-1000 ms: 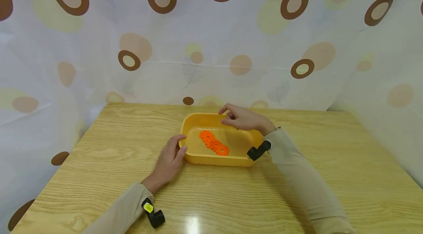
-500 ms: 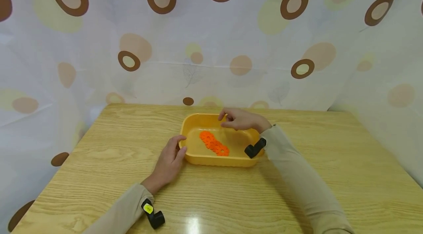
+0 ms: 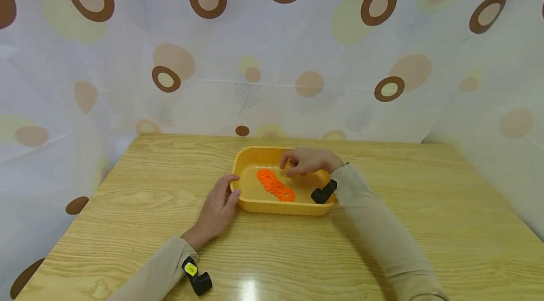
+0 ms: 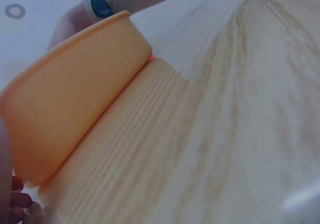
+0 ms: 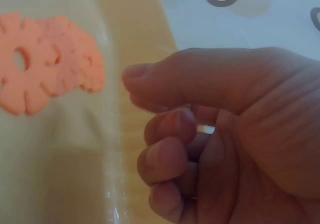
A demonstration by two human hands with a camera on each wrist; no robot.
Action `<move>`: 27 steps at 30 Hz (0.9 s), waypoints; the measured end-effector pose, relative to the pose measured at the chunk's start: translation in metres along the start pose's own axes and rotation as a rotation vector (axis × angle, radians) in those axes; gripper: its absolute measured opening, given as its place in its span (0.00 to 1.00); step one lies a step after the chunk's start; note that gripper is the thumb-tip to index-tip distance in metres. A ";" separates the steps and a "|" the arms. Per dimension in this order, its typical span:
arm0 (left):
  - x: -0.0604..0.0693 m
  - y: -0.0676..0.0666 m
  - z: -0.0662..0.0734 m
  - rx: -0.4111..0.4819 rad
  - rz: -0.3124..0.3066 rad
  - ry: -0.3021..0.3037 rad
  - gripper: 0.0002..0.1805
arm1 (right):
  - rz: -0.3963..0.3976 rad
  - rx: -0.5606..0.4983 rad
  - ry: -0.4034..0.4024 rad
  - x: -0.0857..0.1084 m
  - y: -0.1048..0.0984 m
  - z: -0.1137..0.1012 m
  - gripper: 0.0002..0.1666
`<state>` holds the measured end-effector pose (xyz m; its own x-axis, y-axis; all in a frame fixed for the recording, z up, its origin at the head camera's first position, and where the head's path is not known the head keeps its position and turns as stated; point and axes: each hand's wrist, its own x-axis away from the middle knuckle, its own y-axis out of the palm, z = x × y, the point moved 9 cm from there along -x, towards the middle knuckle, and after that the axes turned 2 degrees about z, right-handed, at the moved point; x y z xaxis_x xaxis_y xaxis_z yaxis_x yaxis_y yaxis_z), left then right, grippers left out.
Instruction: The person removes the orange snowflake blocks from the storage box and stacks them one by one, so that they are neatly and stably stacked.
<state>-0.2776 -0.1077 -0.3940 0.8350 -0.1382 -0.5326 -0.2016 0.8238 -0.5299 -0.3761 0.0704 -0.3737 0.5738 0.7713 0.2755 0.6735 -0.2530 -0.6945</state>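
On the table sits a yellow-orange plastic tub (image 3: 280, 208), low and rectangular with rounded corners. Several flat orange flower-shaped pieces (image 3: 276, 185), each with a round hole, overlap in a slanting row on its floor. My left hand (image 3: 216, 206) grips the tub's left end; the left wrist view has its fingertips (image 4: 20, 200) curled by the tub's lower corner. Over the tub's inside hangs my right hand (image 3: 307, 161), to the right of the pieces. Its fingers are loosely bent, and nothing shows between thumb and index finger. In the right wrist view, the pieces lie apart from the fingertips.
The wooden table (image 3: 148, 197) extends on all sides of the tub. A patterned white sheet (image 3: 272, 55) hangs behind it and along both sides. Black wrist devices (image 3: 201, 283) sit at both beige sleeves.
My right hand has come lower and nearer, from above the tub's far rim to over its inside. The left hand, the tub and the orange pieces have stayed in place.
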 end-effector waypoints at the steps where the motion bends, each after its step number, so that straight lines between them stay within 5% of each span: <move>1: 0.000 0.000 0.000 0.003 -0.001 -0.001 0.16 | 0.000 0.022 -0.024 -0.001 0.001 -0.002 0.16; 8: 0.000 0.000 0.002 -0.010 0.000 0.001 0.16 | -0.016 0.091 -0.181 -0.005 0.005 -0.013 0.13; 19: 0.001 -0.001 0.002 -0.016 0.007 0.030 0.16 | -0.114 0.040 -0.125 -0.009 0.022 -0.006 0.15; 27: 0.001 -0.001 0.002 -0.007 0.001 0.024 0.16 | -0.124 0.031 -0.168 -0.010 0.026 -0.010 0.16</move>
<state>-0.2754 -0.1074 -0.3931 0.8222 -0.1503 -0.5490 -0.2064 0.8201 -0.5336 -0.3600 0.0503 -0.3882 0.4000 0.8826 0.2471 0.7178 -0.1340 -0.6833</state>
